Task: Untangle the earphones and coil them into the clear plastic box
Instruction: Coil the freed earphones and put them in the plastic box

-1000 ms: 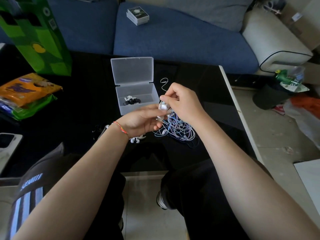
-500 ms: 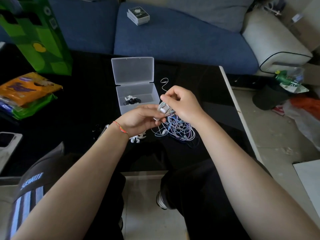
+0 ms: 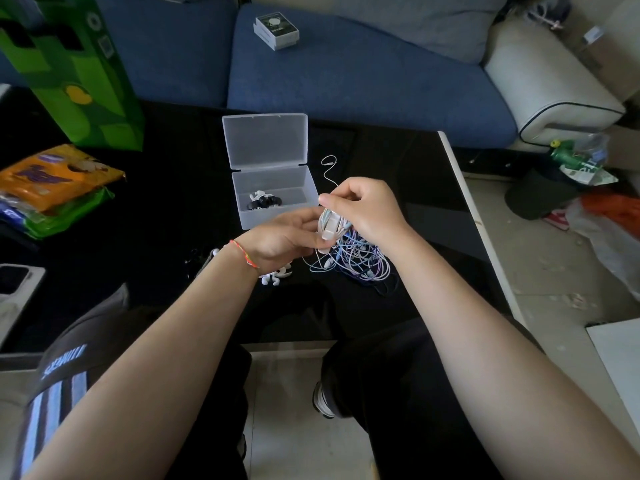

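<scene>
In the head view, both hands meet just above the black bench (image 3: 398,161). The left hand (image 3: 284,239) holds a small wound bundle of white cable (image 3: 330,225) in curled fingers, so the coil keeps its shape. The right hand (image 3: 367,209) pinches the same cable from above, probably to guide the next turn. The tangled earphones (image 3: 356,259) lie directly below. The clear plastic box (image 3: 275,199) waits open at 11 o'clock of the hands, near, ready to receive the coil.

The open clear plastic box (image 3: 273,188) sits on the glossy black table (image 3: 166,209) — behind both hands. The tangled pale earphone cables (image 3: 353,258) lie right of it, nearer the person.
</scene>
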Motion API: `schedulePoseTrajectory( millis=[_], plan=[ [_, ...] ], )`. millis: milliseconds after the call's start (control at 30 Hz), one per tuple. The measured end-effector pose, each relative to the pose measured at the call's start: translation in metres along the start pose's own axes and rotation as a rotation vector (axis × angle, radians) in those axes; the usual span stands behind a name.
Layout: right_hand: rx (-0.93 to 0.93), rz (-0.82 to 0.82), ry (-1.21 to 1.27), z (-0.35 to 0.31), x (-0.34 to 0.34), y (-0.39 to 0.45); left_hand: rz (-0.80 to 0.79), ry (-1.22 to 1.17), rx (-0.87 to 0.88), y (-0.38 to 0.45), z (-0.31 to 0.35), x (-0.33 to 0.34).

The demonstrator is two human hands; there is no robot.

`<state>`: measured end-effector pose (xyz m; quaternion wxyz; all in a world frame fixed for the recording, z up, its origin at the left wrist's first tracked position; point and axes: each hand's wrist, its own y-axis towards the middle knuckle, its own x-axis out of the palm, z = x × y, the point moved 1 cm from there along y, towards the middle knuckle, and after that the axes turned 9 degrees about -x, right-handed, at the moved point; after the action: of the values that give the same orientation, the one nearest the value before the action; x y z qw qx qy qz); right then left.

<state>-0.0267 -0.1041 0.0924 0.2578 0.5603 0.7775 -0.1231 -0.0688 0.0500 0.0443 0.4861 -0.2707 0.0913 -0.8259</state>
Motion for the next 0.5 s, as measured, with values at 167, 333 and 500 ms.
schedulePoseTrajectory(
  millis=[167, 333, 500],
  plan=[
    [0.007, 0.107, -0.028, -0.0003, 0.0015, 0.0002, 0.052, -0.072, 0.058, 0.0013, 0.0022, -0.0003],
    [0.054, 0.050, -0.040, 0.0032, 0.0003, 0.0003, 0.134, -0.120, 0.054, 0.0016, 0.0019, 0.0002],
    [0.036, 0.052, -0.028, 0.0024, -0.0032, 0.0019, 0.005, -0.241, 0.029, 0.0004, 0.0064, 0.0018]
  ],
)
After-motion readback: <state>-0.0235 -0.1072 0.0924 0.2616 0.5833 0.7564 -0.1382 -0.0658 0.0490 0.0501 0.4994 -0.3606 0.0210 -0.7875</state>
